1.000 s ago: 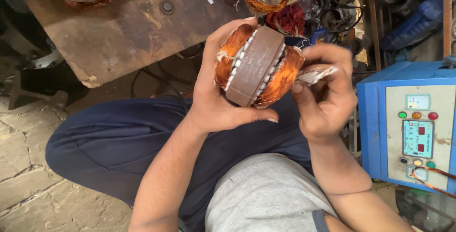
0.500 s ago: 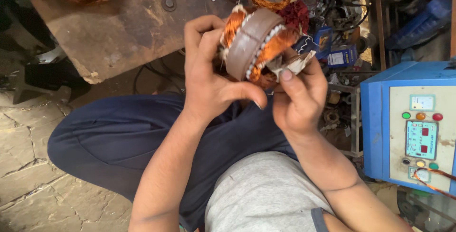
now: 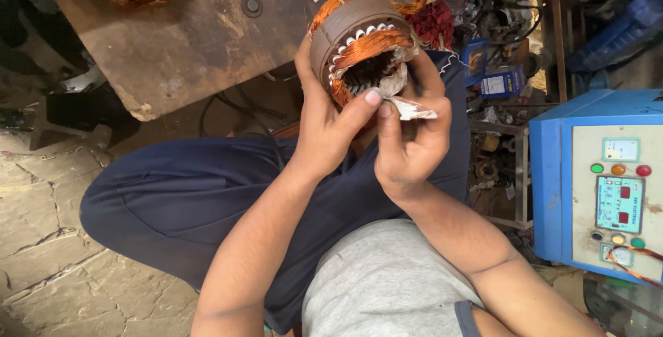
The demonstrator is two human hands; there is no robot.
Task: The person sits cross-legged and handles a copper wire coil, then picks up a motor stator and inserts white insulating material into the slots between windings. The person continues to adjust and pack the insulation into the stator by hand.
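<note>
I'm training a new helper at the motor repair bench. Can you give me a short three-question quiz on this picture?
1. True or false: the left hand grips the motor stator.
2. What does the right hand pinch? A) a screwdriver B) a white paper strip C) a nut
3. What colour is the control box on the person's right?

Key: 1 true; 2 B; 3 blue.

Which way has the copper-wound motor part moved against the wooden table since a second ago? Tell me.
Yes. The motor part has gone up and away from the person's lap; it now overlaps the near edge of the wooden table, gripped by the left hand.
</note>
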